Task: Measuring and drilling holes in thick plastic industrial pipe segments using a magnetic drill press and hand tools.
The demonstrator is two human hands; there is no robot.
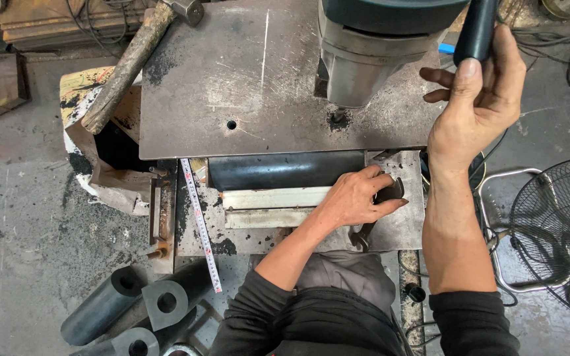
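From the head camera, looking straight down: the right hand is raised beside the drill press head, its fingers curled loosely round the black lever handle, thumb along the grip, so the hand is closed on it. The drill bit meets the steel plate lying on the tabletop.

Lower down, the left hand rests with fingers bent and pressed together over a dark metal piece, holding it against a smaller plate. Just left of that hand lie a black rubber block and pale flat bars. A tape measure hangs nearby; a hammer lies at the upper left.
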